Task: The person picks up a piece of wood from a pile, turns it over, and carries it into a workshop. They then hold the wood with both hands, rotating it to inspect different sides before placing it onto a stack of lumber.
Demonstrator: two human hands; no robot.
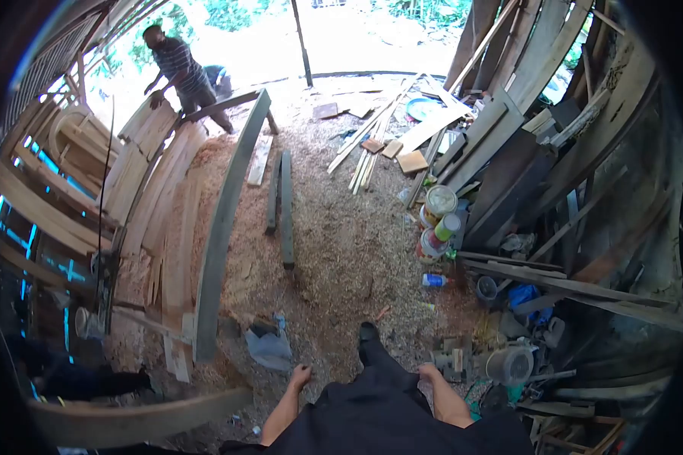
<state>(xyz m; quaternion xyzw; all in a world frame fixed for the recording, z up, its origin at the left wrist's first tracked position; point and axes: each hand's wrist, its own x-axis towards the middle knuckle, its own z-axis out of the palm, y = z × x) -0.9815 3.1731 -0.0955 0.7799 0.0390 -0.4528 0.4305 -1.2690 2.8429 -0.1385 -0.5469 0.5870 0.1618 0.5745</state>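
Observation:
My left hand point(302, 375) hangs beside my left leg with its fingers curled closed, and I see nothing in it. On the other side, my right hand point(430, 371) is low beside my right leg, also curled, with no object showing. Dark clothing point(379, 413) covers my body and legs, and one dark shoe point(369, 331) points forward on the shavings. Nearest to my left hand lies a grey plastic bag point(269, 349) on the ground. Close to my right hand is a dusty motor-like machine point(510, 365).
A person point(184, 72) in a striped shirt bends over planks point(148, 133) at the far left. A long beam point(224, 227) slants along the left. Paint cans point(440, 201), offcuts point(412, 161) and leaning boards point(501, 144) line the right. Sawdust point(334, 250) covers the floor.

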